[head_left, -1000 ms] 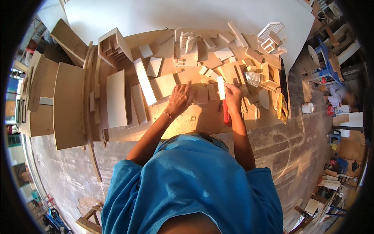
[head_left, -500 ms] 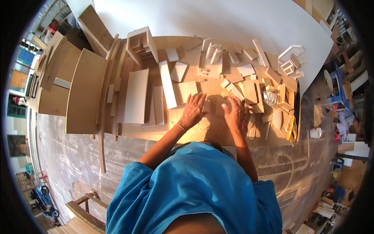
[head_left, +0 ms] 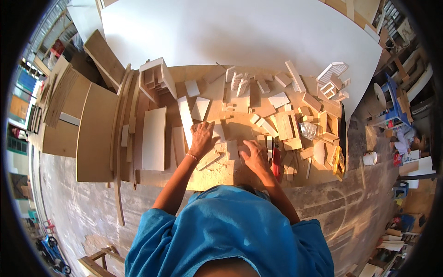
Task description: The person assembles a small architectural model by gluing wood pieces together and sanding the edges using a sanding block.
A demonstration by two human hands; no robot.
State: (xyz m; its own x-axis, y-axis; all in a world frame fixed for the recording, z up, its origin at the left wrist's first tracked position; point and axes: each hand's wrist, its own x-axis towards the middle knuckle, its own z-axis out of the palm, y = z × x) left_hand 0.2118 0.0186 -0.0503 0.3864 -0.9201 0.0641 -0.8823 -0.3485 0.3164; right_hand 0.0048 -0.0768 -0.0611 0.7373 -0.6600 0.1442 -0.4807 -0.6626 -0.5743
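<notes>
My left hand [head_left: 202,139] is over the workbench, palm down with its fingers apart. Its fingertips reach onto a flat light wooden piece [head_left: 218,133] beside a long pale strip [head_left: 185,119]. Below it lies a small wood offcut [head_left: 208,160] among sawdust. My right hand [head_left: 253,156] hovers a little to the right, thumb and fingers parted, nothing visibly held. Just left of its fingertips is a small pale wood block [head_left: 232,150]; whether they touch I cannot tell. A red-handled tool [head_left: 276,162] lies right beside that hand.
Wood blocks [head_left: 286,125], a clear plastic bag [head_left: 308,130] and a yellow tool [head_left: 338,161] crowd the bench's right side. A small open-fronted cabinet [head_left: 158,79] stands back left, near leaning boards [head_left: 96,134]. A small stair model [head_left: 333,79] sits back right. A large white panel [head_left: 230,34] rises behind.
The view has tilted up, so the bench sits lower in the picture. Both hands have shifted left over the bench, the left one also slightly farther away.
</notes>
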